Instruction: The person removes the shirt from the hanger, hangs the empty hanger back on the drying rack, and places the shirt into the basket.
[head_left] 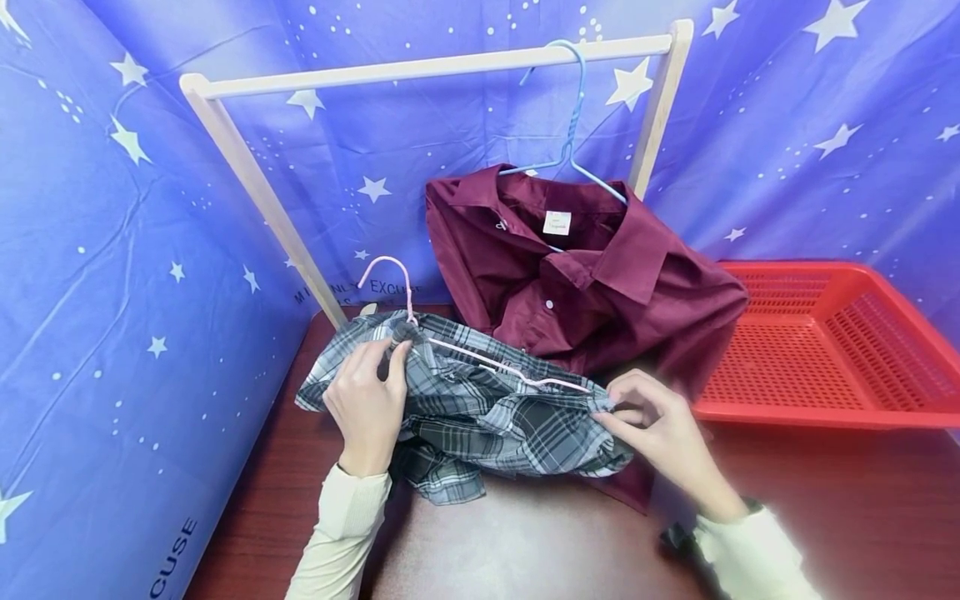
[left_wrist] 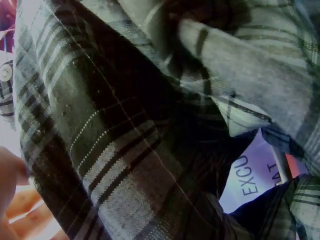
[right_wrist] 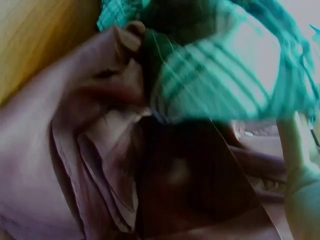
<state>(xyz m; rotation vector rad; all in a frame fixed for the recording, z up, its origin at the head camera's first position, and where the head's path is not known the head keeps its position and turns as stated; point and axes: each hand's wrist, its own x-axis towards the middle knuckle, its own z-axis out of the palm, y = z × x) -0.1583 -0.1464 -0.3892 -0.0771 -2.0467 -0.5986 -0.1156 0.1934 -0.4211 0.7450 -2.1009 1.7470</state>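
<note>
A grey plaid shirt (head_left: 457,437) is bunched over the table, with a pink wire hanger (head_left: 410,292) inside its neck opening. The hanger's hook sticks up at the left, and its bar runs along the opening to the right. My left hand (head_left: 366,404) pinches the plaid cloth just below the hook. At the opposite end, my right hand (head_left: 663,429) pinches the shirt's edge near the hanger's tip. Plaid folds fill most of the left wrist view, with fingers (left_wrist: 25,215) at the left edge. Behind hangs a maroon shirt (head_left: 690,300) on a blue hanger (head_left: 576,108).
A wooden rack (head_left: 442,68) stands at the back, its rail carrying the blue hanger. The red plastic basket (head_left: 825,417) sits at the right on the dark red table (head_left: 825,508). Blue star-patterned cloth (head_left: 225,192) encloses the back and sides.
</note>
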